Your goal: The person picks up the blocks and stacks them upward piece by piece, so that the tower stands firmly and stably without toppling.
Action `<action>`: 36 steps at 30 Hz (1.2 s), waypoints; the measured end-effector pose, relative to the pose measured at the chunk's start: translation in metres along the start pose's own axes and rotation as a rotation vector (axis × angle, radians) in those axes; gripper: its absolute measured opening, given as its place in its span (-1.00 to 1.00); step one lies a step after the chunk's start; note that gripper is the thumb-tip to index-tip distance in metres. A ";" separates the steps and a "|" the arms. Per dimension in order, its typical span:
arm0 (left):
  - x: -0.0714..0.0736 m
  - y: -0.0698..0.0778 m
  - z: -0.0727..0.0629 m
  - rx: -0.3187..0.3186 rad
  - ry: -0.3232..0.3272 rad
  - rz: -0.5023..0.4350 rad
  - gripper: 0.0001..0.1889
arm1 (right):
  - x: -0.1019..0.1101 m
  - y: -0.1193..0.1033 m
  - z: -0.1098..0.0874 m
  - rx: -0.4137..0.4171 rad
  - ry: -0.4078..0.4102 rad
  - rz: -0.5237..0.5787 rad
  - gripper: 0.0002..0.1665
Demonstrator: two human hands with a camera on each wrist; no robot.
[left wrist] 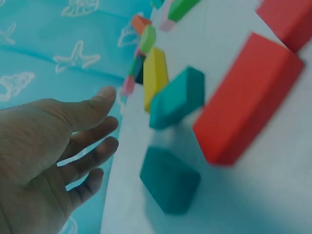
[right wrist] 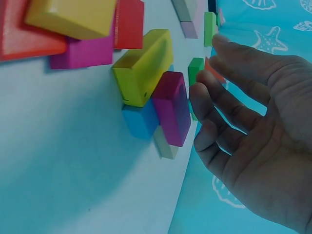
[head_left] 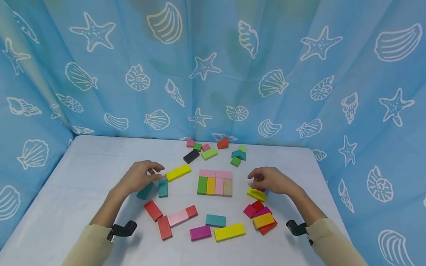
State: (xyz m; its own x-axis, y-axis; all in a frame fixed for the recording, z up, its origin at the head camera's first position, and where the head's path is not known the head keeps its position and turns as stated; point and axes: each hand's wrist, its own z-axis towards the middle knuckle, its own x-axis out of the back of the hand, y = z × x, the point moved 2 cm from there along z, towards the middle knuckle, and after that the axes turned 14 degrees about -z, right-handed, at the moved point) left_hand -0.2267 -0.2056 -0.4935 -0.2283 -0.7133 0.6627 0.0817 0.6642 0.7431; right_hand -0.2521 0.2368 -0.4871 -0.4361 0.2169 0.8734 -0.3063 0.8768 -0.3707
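Two hands [head_left: 139, 176] [head_left: 272, 179] hover loosely curved and empty, the left near teal blocks [head_left: 163, 188], the right near a yellow block [head_left: 256, 194].

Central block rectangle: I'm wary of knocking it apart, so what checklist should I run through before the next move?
1. Central block rectangle together, no obvious gaps: ok.
2. Left hand empty: ok.
3. Right hand empty: ok.
4. Both hands clear of the rectangle: ok.
5. Loose blocks all lying separately: not ok; on the right, an orange-yellow block lies over a red block.
6. Rectangle's blocks fixed to each other: cannot tell.
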 end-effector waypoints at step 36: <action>-0.017 -0.022 -0.012 -0.018 -0.044 0.194 -0.43 | -0.022 -0.002 -0.007 -0.066 0.025 -0.287 -0.34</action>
State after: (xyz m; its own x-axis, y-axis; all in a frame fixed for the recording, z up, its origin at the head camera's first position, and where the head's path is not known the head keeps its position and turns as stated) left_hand -0.2132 -0.2103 -0.5200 -0.2488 -0.5618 0.7889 0.1452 0.7837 0.6039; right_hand -0.2356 0.2333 -0.5029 -0.3189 -0.0339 0.9472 -0.3581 0.9296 -0.0873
